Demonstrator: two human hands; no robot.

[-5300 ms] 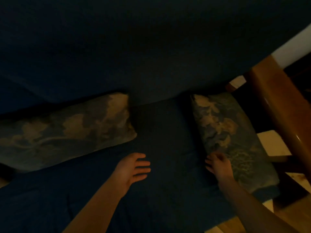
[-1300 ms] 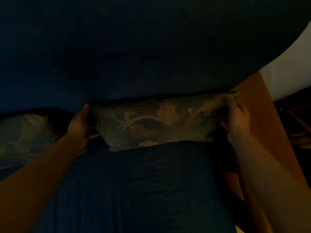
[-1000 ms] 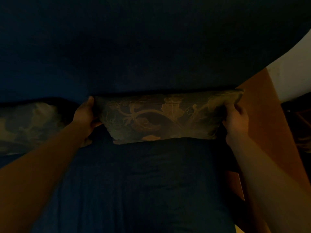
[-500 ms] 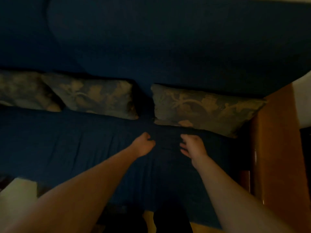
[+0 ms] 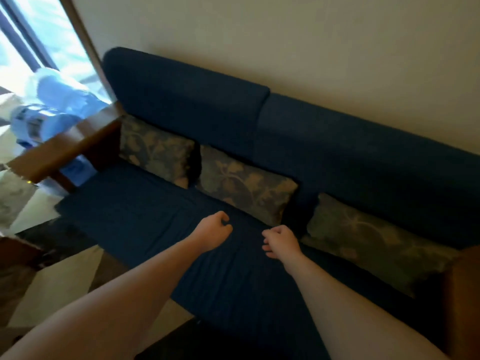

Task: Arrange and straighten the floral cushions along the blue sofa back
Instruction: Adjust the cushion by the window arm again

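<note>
Three floral cushions lean in a row against the blue sofa back (image 5: 337, 152): the left cushion (image 5: 155, 149) by the wooden armrest, the middle cushion (image 5: 246, 183), and the right cushion (image 5: 374, 240) at the far right end. Small gaps separate them. My left hand (image 5: 211, 231) hovers over the blue seat (image 5: 145, 211) in front of the middle cushion, fingers loosely curled and holding nothing. My right hand (image 5: 281, 242) hangs just beside it, also curled and empty, a short way from the right cushion's left corner.
A wooden armrest (image 5: 62, 149) bounds the sofa's left end and another (image 5: 462, 294) the right end. Blue-white plastic packs (image 5: 49, 110) sit behind the left armrest near a bright window (image 5: 39, 40). A pale wall (image 5: 311, 42) rises behind the sofa; patterned floor (image 5: 52, 281) lies at lower left.
Both hands have let go of the right cushion, which now rests against the back. I have drawn back and turned, so the whole sofa and all three cushions show.
</note>
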